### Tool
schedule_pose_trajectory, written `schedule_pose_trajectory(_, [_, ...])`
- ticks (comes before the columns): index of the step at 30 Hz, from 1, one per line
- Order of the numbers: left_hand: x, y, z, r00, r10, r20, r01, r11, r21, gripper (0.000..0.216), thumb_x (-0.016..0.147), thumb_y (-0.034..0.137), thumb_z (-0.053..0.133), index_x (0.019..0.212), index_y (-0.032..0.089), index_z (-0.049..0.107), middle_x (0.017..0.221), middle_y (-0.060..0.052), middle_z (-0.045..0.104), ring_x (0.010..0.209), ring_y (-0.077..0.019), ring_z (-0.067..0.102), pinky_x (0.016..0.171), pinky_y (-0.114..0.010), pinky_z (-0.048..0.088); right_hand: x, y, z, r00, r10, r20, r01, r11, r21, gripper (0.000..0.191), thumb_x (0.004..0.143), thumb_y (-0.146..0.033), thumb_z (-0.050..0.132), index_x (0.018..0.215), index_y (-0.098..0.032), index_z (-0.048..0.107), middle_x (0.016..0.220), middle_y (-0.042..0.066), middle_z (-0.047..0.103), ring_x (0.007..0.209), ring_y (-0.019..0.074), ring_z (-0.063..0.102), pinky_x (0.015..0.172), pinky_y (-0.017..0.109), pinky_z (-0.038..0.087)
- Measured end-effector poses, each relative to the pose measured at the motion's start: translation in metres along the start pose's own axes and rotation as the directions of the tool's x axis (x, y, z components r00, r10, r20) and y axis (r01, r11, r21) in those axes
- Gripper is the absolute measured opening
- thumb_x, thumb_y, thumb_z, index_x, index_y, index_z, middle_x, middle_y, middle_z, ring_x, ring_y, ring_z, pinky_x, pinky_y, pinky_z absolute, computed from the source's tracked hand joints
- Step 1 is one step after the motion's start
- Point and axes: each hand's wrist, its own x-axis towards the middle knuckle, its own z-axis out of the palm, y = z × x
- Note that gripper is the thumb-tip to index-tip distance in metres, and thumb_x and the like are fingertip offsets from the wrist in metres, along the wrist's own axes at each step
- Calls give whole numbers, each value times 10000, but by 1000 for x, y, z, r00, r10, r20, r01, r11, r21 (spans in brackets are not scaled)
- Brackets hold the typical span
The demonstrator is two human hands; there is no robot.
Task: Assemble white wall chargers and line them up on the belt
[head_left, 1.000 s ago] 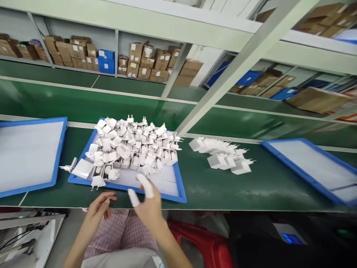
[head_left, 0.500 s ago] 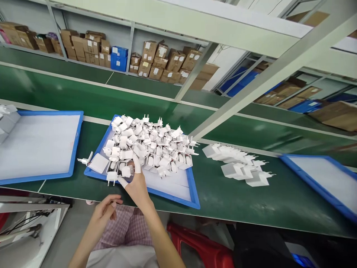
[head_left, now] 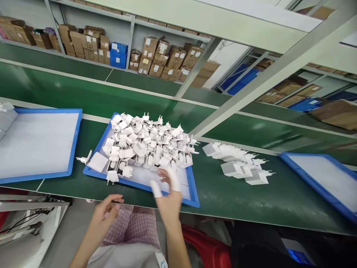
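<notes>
My right hand (head_left: 169, 199), with white covers on its thumb and index finger, hovers over the front of a blue-rimmed tray (head_left: 194, 191). Its fingers are apart and nothing shows between them; motion blurs it slightly. Many white plug adapters (head_left: 147, 141), with two-pin plugs and box-shaped housings, are heaped in that tray. Some housings along the front stand open-ended. One white housing (head_left: 98, 162) lies at the tray's left corner, its plug hanging out over the rim. My left hand (head_left: 105, 212) rests empty before the bench edge, fingers loosely bent and apart.
On the green bench (head_left: 217, 193), rows of white adapters (head_left: 237, 168) stand to the right. Another blue-rimmed tray (head_left: 75, 149) lies left, and a third tray (head_left: 315, 186) lies far right. A slanted metal post (head_left: 237, 100) rises behind. A red stool (head_left: 206, 245) is below the bench.
My right hand has moved right, away from the adapters at the heap's front left, and its fingers have spread. My left hand has barely moved.
</notes>
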Motion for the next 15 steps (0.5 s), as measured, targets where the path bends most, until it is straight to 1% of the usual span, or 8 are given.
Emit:
schedule_pose_trajectory(1, [0, 0, 1, 1000, 8, -18, -8, 1000, -6, 379, 884, 485, 600, 1122, 204, 690, 1066, -101, 754, 659, -173, 596, 708, -316, 510, 4, 8, -13, 986, 49, -161, -57, 997, -47, 573, 884, -358, 628, 1414, -210, 466, 1145, 113, 670, 935, 229, 651, 856, 414, 544])
schedule_pose_trajectory(2, [1, 0, 2, 999, 19, -35, -19, 1000, -9, 372, 889, 483, 597, 1115, 203, 691, 1057, -100, 755, 654, -171, 590, 707, -315, 508, 9, 17, -24, 962, 86, -258, -115, 989, -98, 651, 870, -368, 623, 1458, -191, 408, 1155, 122, 660, 905, 224, 639, 827, 404, 539])
schedule_pose_trajectory(3, [2, 0, 3, 999, 28, -46, -29, 1000, -8, 368, 894, 481, 592, 1112, 201, 692, 1054, -101, 754, 654, -170, 587, 708, -315, 507, 16, 24, -32, 953, 128, -275, -172, 974, -144, 751, 837, -380, 634, 1498, -173, 344, 1186, 138, 648, 902, 231, 634, 802, 398, 536])
schedule_pose_trajectory(5, [3, 2, 5, 999, 32, -11, -32, 999, 8, 375, 898, 484, 587, 1116, 197, 692, 1069, -111, 753, 667, -176, 595, 717, -320, 512, 31, 36, -39, 965, 227, -131, -251, 945, -208, 898, 771, -398, 654, 1541, -148, 263, 1239, 164, 644, 929, 260, 649, 776, 394, 542])
schedule_pose_trajectory(7, [4, 6, 8, 998, 25, 60, -28, 998, 48, 392, 901, 491, 583, 1137, 198, 695, 1097, -122, 752, 693, -187, 608, 733, -327, 517, 45, 43, -37, 958, 286, 37, -268, 931, -247, 903, 744, -400, 655, 1532, -145, 295, 1255, 170, 664, 972, 293, 673, 797, 404, 551])
schedule_pose_trajectory(8, [3, 8, 9, 996, 23, 88, -29, 997, 72, 396, 902, 492, 582, 1144, 202, 699, 1105, -122, 753, 706, -192, 611, 740, -328, 517, 50, 45, -34, 953, 292, 77, -263, 929, -259, 871, 742, -394, 649, 1516, -149, 332, 1248, 167, 678, 987, 304, 681, 815, 410, 552])
schedule_pose_trajectory(12, [-6, 13, 19, 997, 46, 57, -52, 993, 106, 376, 910, 487, 573, 1127, 214, 714, 1068, -101, 764, 723, -198, 594, 727, -315, 507, 59, 52, -32, 962, 268, 55, -244, 932, -267, 738, 718, -343, 642, 1416, -169, 479, 1104, 129, 749, 902, 306, 709, 808, 414, 557])
schedule_pose_trajectory(15, [-12, 14, 26, 999, 52, 17, -53, 995, 82, 356, 907, 477, 575, 1101, 214, 718, 1037, -97, 768, 701, -201, 582, 696, -316, 505, 59, 59, -42, 970, 244, -8, -238, 940, -245, 631, 704, -307, 620, 1318, -173, 553, 1040, 125, 762, 856, 302, 717, 818, 435, 561])
